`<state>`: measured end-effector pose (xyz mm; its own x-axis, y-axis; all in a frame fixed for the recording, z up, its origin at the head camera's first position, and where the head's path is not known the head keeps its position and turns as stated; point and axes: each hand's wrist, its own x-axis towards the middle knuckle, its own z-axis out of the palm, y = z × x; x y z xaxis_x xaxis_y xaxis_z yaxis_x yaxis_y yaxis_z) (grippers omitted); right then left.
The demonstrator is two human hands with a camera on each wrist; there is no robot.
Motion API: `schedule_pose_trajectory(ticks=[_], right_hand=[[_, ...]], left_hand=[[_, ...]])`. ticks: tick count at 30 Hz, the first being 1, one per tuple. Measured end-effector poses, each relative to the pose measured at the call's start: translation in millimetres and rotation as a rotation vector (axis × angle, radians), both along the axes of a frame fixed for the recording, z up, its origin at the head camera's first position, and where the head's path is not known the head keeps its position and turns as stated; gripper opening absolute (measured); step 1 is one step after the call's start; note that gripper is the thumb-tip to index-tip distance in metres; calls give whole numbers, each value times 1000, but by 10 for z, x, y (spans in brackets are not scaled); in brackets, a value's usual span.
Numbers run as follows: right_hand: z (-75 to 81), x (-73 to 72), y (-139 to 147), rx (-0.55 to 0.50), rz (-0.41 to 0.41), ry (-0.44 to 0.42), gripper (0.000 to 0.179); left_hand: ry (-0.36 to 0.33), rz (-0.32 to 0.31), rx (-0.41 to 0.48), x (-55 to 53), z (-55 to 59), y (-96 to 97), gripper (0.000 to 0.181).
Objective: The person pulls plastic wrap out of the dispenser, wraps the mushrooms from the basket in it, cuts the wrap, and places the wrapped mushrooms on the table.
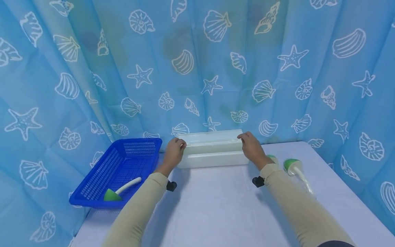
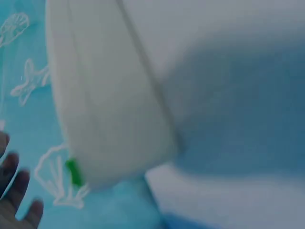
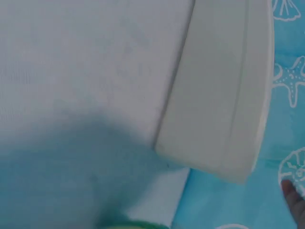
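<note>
Left hand (image 1: 175,150), right hand (image 1: 251,147) at white box (image 1: 213,160) ends
Left fingers (image 2: 18,188) apart, right's I cannot tell; wide counter (image 1: 216,199) before box's edge.

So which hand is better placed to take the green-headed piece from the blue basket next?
Left hand, I'd say: it's at the end of the white box nearer the blue basket and green-headed piece. The right hand is at the opposite end.

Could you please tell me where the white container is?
In the head view, the white container is far back on the table, between the left hand and right hand, right of the blue basket.
</note>
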<state>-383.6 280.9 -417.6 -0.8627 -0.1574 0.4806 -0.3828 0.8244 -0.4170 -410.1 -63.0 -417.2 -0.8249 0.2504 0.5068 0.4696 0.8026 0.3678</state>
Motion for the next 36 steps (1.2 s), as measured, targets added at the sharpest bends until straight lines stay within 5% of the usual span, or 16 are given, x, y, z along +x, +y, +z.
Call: schedule_pose_trajectory(ticks=[2,6,14,21,30,36], right_hand=[[67,-15,20,73,24,43,26],[228,-43,53,160,60,71,28],[550,-42,53,246,20,1,35],[707,-21,62,312,10,9,37],[817,-86,39,284,42,88,34],[897,-114,-53,248,68,154,35]], left_hand=[[15,-20,-61,-16,109,-61,10],[-81,-39,-142,-43,343,-173,14],[-133,-79,-151,-123,652,-210,15],[-127,-133,-108,-131,771,-261,17],[-91,-174,-141,-208,899,-327,18],[-132,-159,-147,-224,966,-386,18]])
